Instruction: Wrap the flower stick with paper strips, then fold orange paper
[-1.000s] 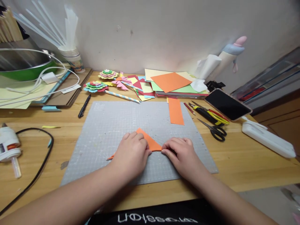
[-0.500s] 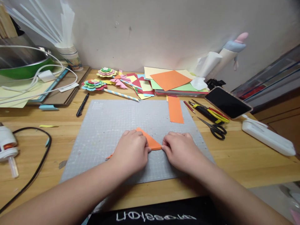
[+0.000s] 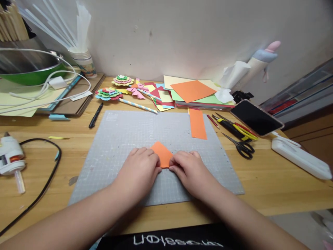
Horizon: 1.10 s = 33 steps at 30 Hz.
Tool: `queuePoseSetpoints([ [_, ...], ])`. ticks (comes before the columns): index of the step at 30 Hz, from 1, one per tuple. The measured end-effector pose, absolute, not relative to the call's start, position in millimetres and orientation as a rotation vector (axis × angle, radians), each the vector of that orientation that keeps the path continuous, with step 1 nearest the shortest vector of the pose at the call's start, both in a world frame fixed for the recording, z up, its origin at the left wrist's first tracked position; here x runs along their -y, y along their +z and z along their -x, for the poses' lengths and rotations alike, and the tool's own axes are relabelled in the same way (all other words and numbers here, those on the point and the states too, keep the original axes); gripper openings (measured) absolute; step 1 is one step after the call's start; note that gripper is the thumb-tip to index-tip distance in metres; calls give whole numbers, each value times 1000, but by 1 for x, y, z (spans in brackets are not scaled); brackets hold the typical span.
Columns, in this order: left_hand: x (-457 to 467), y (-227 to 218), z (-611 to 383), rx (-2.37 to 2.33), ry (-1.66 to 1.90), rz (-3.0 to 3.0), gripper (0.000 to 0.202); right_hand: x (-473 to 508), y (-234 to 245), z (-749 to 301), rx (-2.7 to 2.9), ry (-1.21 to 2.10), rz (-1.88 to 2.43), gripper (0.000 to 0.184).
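Observation:
A folded piece of orange paper (image 3: 161, 152) lies on the grey cutting mat (image 3: 145, 128), its pointed corner facing away from me. My left hand (image 3: 142, 166) grips its left side with thumb and fingers closed. On the right side my right hand (image 3: 188, 170) pinches the near edge of the same paper. The side corners are hidden under my fingers. Farther up the mat lies an orange paper strip (image 3: 198, 123).
Scissors (image 3: 241, 146), pliers (image 3: 231, 126) and a phone (image 3: 257, 117) lie to the right. Paper flowers (image 3: 109, 93) and stacked coloured paper (image 3: 192, 91) are at the back. A glue gun (image 3: 11, 154) with a black cord and a pen (image 3: 96, 115) are on the left.
My right hand has moved left, closer to my left hand. The orange paper, a long triangle before, now shows a narrower peak between them. The camera view has shifted slightly.

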<state>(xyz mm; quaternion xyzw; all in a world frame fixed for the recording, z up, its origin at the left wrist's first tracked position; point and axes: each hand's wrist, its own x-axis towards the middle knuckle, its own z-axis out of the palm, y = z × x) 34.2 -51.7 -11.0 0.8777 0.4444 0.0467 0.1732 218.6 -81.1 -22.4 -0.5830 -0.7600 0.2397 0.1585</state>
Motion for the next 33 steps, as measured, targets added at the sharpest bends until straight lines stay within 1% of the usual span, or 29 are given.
queuePoseSetpoints([
  [3,58,-11,-14,-1351,113,-2514,10,80,-19,-219,2191,700,1678,14],
  [6,62,-14,1,-1358,197,-2512,12,80,-13,-214,2256,652,1710,13],
  [8,64,-16,5,-1334,267,-2520,13,79,-10,-206,2320,604,1709,9],
  [10,64,-19,6,-1318,319,-2525,15,77,-9,-195,2373,586,1652,4],
  [12,64,-20,6,-1306,344,-2528,16,75,-13,-185,2405,582,1553,4],
  [19,66,-26,6,-1296,376,-2502,15,77,-35,-174,2402,458,1387,14],
  [25,73,-29,3,-1266,471,-2522,14,82,-33,-183,2348,479,1362,16],
  [33,72,-27,1,-1298,430,-2615,17,83,-33,-177,2280,508,1389,19],
])
